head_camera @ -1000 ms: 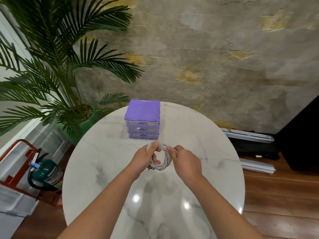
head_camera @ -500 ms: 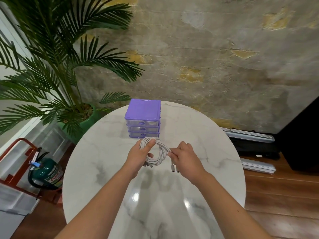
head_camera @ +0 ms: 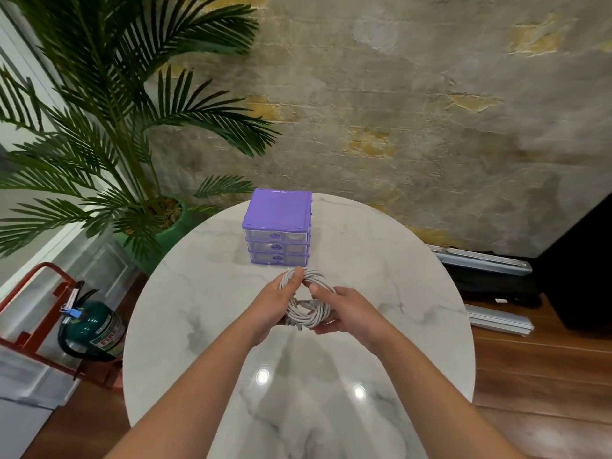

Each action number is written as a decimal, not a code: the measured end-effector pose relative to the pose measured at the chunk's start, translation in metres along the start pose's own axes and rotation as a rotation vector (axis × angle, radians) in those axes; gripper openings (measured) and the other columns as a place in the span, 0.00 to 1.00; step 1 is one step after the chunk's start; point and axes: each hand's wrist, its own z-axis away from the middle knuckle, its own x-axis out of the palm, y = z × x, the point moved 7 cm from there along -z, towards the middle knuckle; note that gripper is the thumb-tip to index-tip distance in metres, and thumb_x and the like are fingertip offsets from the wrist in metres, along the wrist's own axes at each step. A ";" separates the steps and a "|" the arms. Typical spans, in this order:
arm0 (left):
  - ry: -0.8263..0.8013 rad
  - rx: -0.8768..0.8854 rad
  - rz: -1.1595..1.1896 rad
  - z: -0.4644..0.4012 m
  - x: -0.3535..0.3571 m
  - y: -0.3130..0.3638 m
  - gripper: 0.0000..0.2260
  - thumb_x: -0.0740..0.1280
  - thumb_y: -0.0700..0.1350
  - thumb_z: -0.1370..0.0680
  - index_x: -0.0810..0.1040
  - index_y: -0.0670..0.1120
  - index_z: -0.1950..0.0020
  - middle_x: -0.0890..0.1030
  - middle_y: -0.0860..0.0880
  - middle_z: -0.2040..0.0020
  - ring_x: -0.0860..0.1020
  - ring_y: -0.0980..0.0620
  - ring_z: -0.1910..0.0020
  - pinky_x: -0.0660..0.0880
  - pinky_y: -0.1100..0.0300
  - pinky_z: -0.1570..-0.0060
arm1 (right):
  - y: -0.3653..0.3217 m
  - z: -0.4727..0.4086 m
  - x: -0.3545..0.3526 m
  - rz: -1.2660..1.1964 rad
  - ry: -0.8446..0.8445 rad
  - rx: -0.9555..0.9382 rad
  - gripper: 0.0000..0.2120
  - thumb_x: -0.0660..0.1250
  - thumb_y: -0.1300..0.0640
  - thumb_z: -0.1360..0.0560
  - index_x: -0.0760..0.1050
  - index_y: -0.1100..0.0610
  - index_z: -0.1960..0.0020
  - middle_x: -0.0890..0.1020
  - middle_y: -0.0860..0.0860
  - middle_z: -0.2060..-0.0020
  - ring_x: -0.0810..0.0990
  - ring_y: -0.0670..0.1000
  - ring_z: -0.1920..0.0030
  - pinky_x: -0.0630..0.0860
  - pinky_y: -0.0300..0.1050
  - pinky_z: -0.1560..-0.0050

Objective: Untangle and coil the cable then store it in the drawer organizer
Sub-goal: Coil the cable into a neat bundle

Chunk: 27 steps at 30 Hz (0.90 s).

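The near-left part of the white cable (head_camera: 309,311) is hidden behind the left hand (head_camera: 276,304), and its plug ends are hard to make out among the strands. The cable is wound into a round, many-looped coil, its open centre facing up toward the camera, with no clear long axis. It is held above the marble surface (head_camera: 381,260), just in front of the purple three-drawer organizer (head_camera: 277,226), whose drawers are all closed. The left hand pinches the coil's far-left edge; the right hand (head_camera: 342,308) curls around its right side.
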 end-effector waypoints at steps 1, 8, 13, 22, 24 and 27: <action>-0.009 -0.001 -0.017 0.000 0.001 0.000 0.16 0.58 0.63 0.21 0.79 0.55 0.46 0.83 0.58 0.62 0.82 0.56 0.62 0.80 0.57 0.58 | 0.001 -0.001 0.001 0.039 0.026 -0.020 0.17 0.67 0.50 0.23 0.77 0.63 0.43 0.84 0.59 0.55 0.84 0.55 0.60 0.83 0.52 0.53; 0.069 0.047 -0.123 -0.001 -0.003 0.000 0.18 0.60 0.60 0.21 0.82 0.50 0.57 0.81 0.55 0.69 0.80 0.55 0.67 0.75 0.62 0.66 | 0.010 0.000 -0.001 -0.070 0.083 0.011 0.10 0.67 0.61 0.25 0.81 0.65 0.47 0.86 0.60 0.56 0.85 0.55 0.58 0.82 0.47 0.56; 0.118 0.025 -0.055 -0.002 -0.004 -0.002 0.16 0.65 0.60 0.23 0.83 0.49 0.57 0.82 0.51 0.66 0.79 0.52 0.65 0.76 0.55 0.60 | 0.008 0.000 0.001 -0.242 0.135 -0.007 0.08 0.66 0.66 0.26 0.81 0.68 0.51 0.85 0.64 0.55 0.84 0.58 0.56 0.83 0.49 0.54; 0.140 -0.048 0.113 -0.006 -0.006 -0.010 0.16 0.74 0.56 0.29 0.83 0.43 0.53 0.83 0.42 0.63 0.80 0.47 0.64 0.75 0.53 0.58 | 0.010 0.000 0.010 -0.363 0.076 0.035 0.11 0.66 0.63 0.24 0.80 0.70 0.47 0.84 0.61 0.56 0.83 0.55 0.57 0.82 0.46 0.55; 0.155 -0.043 0.113 -0.006 -0.007 -0.012 0.16 0.74 0.56 0.29 0.83 0.44 0.54 0.82 0.44 0.64 0.79 0.47 0.65 0.76 0.52 0.58 | 0.010 0.000 0.010 -0.322 0.041 0.042 0.11 0.68 0.62 0.25 0.81 0.69 0.47 0.84 0.60 0.55 0.84 0.55 0.56 0.81 0.47 0.52; 0.171 -0.025 0.066 -0.008 -0.007 -0.013 0.14 0.73 0.58 0.29 0.84 0.47 0.54 0.82 0.47 0.66 0.79 0.50 0.66 0.77 0.53 0.59 | 0.011 0.000 0.010 -0.287 0.033 0.054 0.09 0.69 0.63 0.25 0.81 0.67 0.48 0.85 0.58 0.56 0.84 0.54 0.56 0.81 0.49 0.48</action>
